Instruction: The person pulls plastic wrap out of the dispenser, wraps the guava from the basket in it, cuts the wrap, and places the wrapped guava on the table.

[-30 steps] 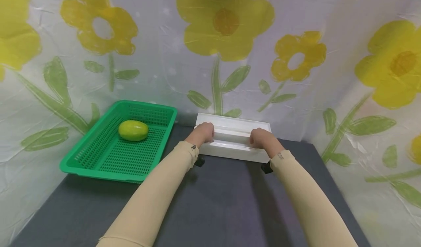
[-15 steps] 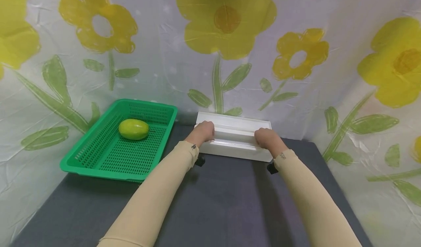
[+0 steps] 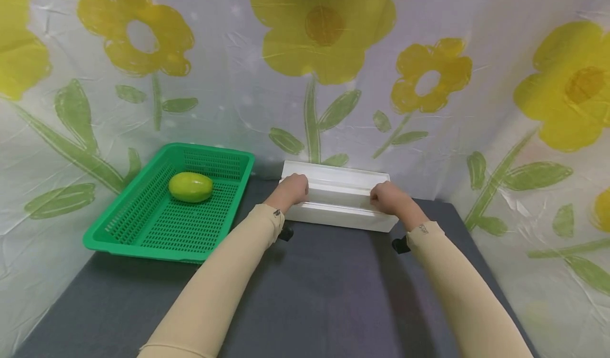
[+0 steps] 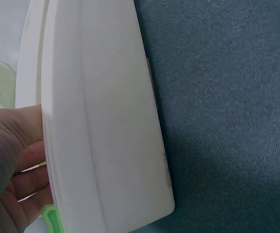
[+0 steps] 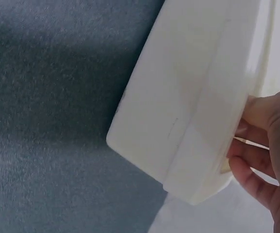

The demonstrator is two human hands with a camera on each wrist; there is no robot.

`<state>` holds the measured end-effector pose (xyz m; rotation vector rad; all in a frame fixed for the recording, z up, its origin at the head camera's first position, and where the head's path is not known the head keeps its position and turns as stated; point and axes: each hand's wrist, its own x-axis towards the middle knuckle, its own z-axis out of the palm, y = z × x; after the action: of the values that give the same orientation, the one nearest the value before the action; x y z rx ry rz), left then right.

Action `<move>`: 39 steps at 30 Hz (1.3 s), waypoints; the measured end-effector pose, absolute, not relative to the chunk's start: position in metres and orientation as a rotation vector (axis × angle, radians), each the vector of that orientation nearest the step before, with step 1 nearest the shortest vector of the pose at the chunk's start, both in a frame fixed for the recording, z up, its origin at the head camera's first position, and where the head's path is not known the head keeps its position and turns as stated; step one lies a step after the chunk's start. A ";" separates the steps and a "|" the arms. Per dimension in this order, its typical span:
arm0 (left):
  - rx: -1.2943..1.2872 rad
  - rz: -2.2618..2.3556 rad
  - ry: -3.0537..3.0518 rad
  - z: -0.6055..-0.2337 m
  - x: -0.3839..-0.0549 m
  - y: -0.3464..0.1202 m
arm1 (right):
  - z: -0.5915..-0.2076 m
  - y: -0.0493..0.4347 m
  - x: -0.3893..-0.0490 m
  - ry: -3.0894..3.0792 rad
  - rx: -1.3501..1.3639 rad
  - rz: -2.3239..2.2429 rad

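A long white box (image 3: 333,216) stands at the back of the table, with a raised white panel (image 3: 333,175) behind it against the curtain. My left hand (image 3: 294,189) grips its left part, thumb (image 4: 30,119) at the upper edge and the other fingers curled beyond it. Toward the right end my right hand (image 3: 388,199) holds the same upper edge between thumb and curled fingers (image 5: 251,162). Both wrist views show the box's smooth side wall rising from the dark table. Some of the fingertips are hidden behind the edge.
To the left stands a green slotted basket (image 3: 143,254) holding a yellow-green oval fruit (image 3: 190,187). A flower-print curtain (image 3: 229,82) closes off the back and sides of the dark table (image 3: 329,289).
My right hand has shifted slightly right along the edge, and the box's front right corner now sits a little farther right. The left hand keeps its hold; the basket and fruit stay put.
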<state>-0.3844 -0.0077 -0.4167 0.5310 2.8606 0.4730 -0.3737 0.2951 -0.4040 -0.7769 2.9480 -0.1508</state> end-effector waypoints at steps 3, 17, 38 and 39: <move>0.540 0.497 2.855 -0.421 -0.390 -0.008 | -0.404 0.297 -0.373 2.943 -0.727 -0.199; 0.630 0.522 2.881 -0.426 -0.392 -0.011 | -0.388 0.293 -0.376 3.026 -0.508 -0.354; 0.708 0.673 2.984 -0.428 -0.374 0.053 | -0.382 0.286 -0.370 3.158 -0.508 -0.279; 0.698 0.663 2.999 -0.429 -0.374 0.055 | -0.382 0.286 -0.369 3.159 -0.504 -0.277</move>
<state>-0.3737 0.0546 -0.4286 0.6982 2.9990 0.6625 -0.3695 0.2861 -0.3822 -0.5038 3.1591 -0.2768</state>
